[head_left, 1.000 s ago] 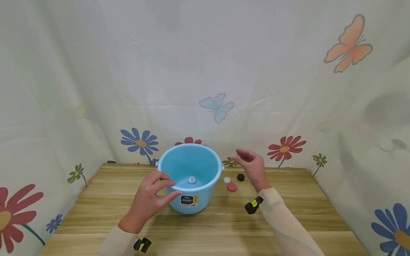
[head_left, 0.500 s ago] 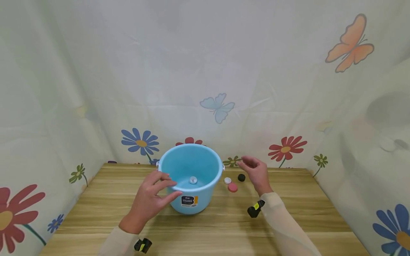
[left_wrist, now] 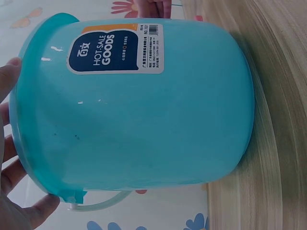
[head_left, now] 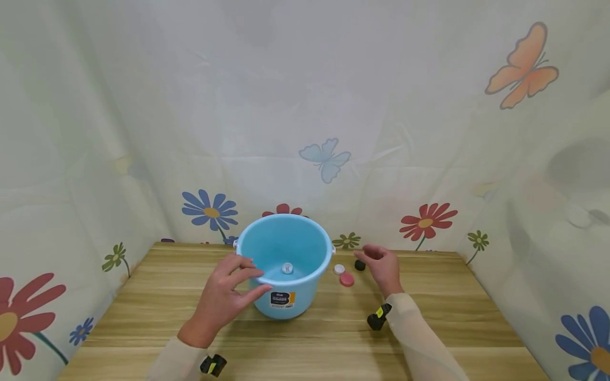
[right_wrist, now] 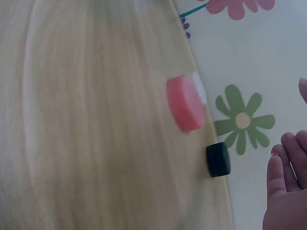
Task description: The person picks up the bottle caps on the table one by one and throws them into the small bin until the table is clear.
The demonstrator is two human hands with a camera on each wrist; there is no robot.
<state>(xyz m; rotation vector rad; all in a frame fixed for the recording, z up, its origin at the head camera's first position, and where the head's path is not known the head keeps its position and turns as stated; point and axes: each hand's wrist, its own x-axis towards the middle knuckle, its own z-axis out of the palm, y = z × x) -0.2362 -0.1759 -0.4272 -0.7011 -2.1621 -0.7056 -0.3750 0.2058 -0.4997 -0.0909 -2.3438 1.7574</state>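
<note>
A light blue bucket [head_left: 305, 288] stands upright on the wooden table. My left hand [head_left: 224, 291] grips its near left rim, fingers bent over the edge and thumb at the outside. Inside, on the bottom, lies a small white cap [head_left: 287, 268]. To the right of the bucket are a white cap [head_left: 339, 269], a pink cap [head_left: 347, 279] and a black cap [head_left: 360, 265]. My right hand [head_left: 383, 267] hovers just over the black cap, holding nothing, its fingers loosely bent. In the right wrist view the pink cap [right_wrist: 185, 104] partly covers the white one.
The wooden table [head_left: 167, 301] meets a pale curtain [head_left: 267, 106] with printed flowers and butterflies at the back and both sides. The bucket's handle [left_wrist: 103, 203] hangs on its far side in the left wrist view. A label [left_wrist: 116, 49] is stuck on the bucket's wall.
My right hand has moved down and slightly to the right, closer to the black cap. The left hand and the bucket stay where they were.
</note>
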